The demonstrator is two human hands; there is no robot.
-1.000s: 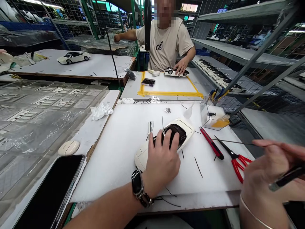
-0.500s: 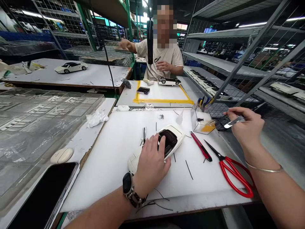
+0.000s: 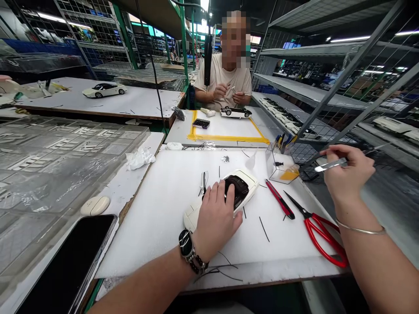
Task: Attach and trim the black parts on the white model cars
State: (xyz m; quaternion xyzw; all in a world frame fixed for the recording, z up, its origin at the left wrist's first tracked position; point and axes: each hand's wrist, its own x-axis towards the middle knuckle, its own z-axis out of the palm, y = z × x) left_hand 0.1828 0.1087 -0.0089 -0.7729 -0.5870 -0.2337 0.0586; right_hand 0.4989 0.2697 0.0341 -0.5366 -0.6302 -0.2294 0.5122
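A white model car body (image 3: 244,182) with a dark cabin lies on the white foam board (image 3: 170,205) in front of me. My left hand (image 3: 216,220) rests flat over its middle, fingers spread on the roof, a watch on the wrist. My right hand (image 3: 347,174) is raised to the right of the board, fingers pinched on metal tweezers (image 3: 330,165) that point left toward a clear plastic box (image 3: 281,168) with yellow liquid. Short black strips lie scattered on the board.
Red-handled scissors (image 3: 322,235) and a red-and-black knife (image 3: 279,199) lie right of the car. A black phone (image 3: 65,266) and a white case (image 3: 94,205) sit at left beside clear trays (image 3: 49,161). A person (image 3: 229,78) works opposite over another model car (image 3: 235,112). Metal racks stand at right.
My right hand came up from the lower right with the tweezers and now hovers near the clear box. My left hand stays on the car. The person opposite brought both hands together.
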